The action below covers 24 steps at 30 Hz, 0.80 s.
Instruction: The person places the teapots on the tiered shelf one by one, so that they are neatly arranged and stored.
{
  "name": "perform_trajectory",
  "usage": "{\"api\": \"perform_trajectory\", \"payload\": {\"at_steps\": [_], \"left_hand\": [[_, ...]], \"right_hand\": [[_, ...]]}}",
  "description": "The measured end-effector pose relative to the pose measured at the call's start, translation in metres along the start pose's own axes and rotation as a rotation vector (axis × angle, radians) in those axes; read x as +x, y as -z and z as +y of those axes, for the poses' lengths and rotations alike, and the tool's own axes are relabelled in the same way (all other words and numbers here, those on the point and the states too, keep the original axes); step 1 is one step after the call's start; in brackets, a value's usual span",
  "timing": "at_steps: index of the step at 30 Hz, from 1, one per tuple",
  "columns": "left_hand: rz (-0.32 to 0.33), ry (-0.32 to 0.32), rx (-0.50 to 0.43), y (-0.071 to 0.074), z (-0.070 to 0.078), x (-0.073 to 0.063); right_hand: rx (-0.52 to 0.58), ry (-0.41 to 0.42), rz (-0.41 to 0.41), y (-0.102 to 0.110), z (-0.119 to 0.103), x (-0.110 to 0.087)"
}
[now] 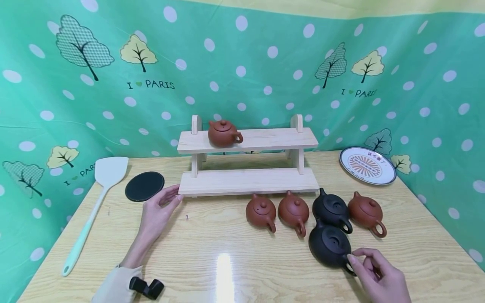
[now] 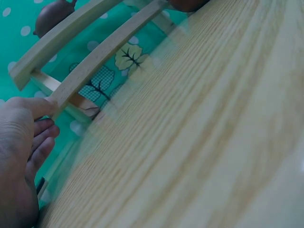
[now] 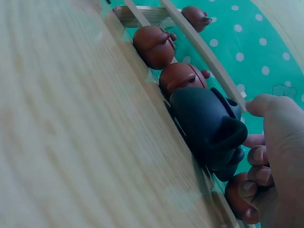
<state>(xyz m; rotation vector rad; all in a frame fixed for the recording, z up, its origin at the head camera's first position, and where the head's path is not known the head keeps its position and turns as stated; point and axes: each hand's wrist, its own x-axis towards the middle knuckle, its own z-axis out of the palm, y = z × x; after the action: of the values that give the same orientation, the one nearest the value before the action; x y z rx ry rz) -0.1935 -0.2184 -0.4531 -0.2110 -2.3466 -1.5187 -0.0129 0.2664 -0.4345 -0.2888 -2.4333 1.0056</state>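
Observation:
My left hand [image 1: 161,208] grips the left end of the lower board of a two-tier wooden shelf [image 1: 246,182], thumb at the front edge. My right hand [image 1: 382,273] is at the handle of the front black teapot [image 1: 329,244], thumb and index finger spread at its top; in the right wrist view the thumb stands a little apart from it. Another black teapot [image 1: 331,207] sits just behind. Two brown teapots, one left [image 1: 260,210] and one nearer the middle [image 1: 293,209], stand before the shelf. A further brown teapot [image 1: 365,210] stands at right.
A brown teapot [image 1: 223,134] sits on the upper board. Left lie a black round mat [image 1: 145,186] and a white spatula with pale green handle [image 1: 91,223]. A patterned plate [image 1: 367,166] is at the back right. Green dotted cloth [image 1: 242,63] hangs behind the table [image 1: 212,244].

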Motion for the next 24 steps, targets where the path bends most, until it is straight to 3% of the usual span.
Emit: {"api": "perform_trajectory", "payload": {"at_steps": [8,15,24], "left_hand": [[-0.004,-0.006,0.000,0.000,-0.003,0.001],[-0.008,0.000,-0.002,0.001,-0.003,0.001],[-0.009,-0.007,0.004,0.001,-0.003,0.001]], "right_hand": [[-0.022,-0.018,-0.052,-0.001,0.002,-0.006],[-0.024,0.082,-0.058,-0.003,0.008,-0.009],[-0.079,0.137,-0.061,-0.004,0.011,-0.009]]}}
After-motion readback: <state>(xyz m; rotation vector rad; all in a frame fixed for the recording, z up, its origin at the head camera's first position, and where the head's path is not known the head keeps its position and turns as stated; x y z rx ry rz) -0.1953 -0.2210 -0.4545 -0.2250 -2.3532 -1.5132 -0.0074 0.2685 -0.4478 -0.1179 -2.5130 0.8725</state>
